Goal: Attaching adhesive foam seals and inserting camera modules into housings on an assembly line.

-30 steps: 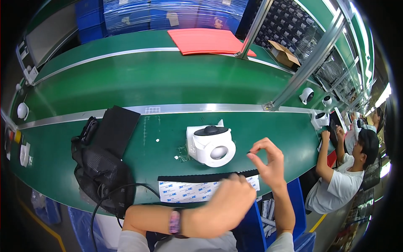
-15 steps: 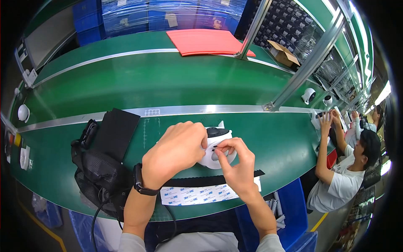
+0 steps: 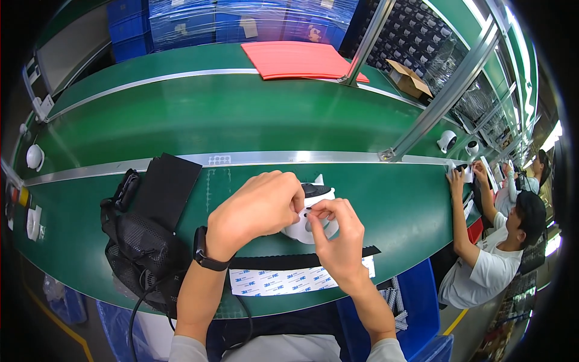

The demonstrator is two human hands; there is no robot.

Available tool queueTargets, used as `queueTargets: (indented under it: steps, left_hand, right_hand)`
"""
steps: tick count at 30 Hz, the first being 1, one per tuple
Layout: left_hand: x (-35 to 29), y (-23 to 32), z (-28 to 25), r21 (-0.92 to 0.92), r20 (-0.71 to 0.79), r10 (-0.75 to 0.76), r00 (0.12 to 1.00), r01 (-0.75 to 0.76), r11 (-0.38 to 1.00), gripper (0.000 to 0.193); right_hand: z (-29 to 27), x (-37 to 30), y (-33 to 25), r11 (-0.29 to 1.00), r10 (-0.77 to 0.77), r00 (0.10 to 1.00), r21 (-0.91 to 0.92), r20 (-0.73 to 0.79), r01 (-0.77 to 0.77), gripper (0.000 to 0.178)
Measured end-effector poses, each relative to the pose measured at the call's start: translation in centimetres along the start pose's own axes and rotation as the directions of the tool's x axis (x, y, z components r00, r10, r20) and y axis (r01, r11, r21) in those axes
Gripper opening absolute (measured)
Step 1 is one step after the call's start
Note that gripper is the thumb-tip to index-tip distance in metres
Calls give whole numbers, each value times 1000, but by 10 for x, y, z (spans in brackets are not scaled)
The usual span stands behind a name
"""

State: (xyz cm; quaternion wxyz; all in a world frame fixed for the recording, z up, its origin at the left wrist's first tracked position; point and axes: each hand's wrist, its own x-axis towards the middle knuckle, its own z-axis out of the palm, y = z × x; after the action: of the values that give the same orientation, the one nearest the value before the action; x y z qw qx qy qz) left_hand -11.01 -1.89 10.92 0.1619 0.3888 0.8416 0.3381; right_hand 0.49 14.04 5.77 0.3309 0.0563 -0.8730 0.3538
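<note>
A white rounded camera-like housing (image 3: 327, 194) with a black top part stands on the green bench in front of me. My left hand (image 3: 259, 202) is closed over its left side, fingers curled in and fingertips near its front; whatever they grip is hidden. Thumb and forefinger of my right hand (image 3: 339, 238) come together in a pinch at the front of the housing, beside two tiny dark spots. What lies in the pinch is too small to tell. Below both hands lies a white printed backing sheet (image 3: 283, 281), with a black strip (image 3: 283, 262) along its upper edge.
To the left are a black mesh bag (image 3: 145, 256) with a cable and a black flat sheet (image 3: 172, 193). A metal post (image 3: 443, 96) rises at right. Red foam sheets (image 3: 295, 59) lie on the upper shelf. At far right a person (image 3: 491, 253) handles a white part. A blue bin (image 3: 422, 301) stands below.
Both hands stay at the housing with only slight shifts of the fingers. The person at right has moved their hands down and apart around the white part.
</note>
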Motion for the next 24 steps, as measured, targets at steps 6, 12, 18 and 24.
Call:
queueTargets:
  steps: [6,12,18,24]
  left_hand:
    - [4,-4,-4,-19,67,26,997,-24,1000,16]
    - [1,-6,-4,-93,114,27,993,-16,996,22]
    - [8,6,1,-35,35,-46,998,47,998,18]
    - [8,3,2,-58,26,12,1000,-10,998,17]
  right_hand:
    - [4,-3,-3,995,-26,1000,-95,-9,25,33]
    - [-12,3,10,995,93,995,40,-33,-92,35]
    - [-33,2,21,977,188,982,94,26,-190,7]
    - [-35,4,21,979,187,980,70,75,-192,8]
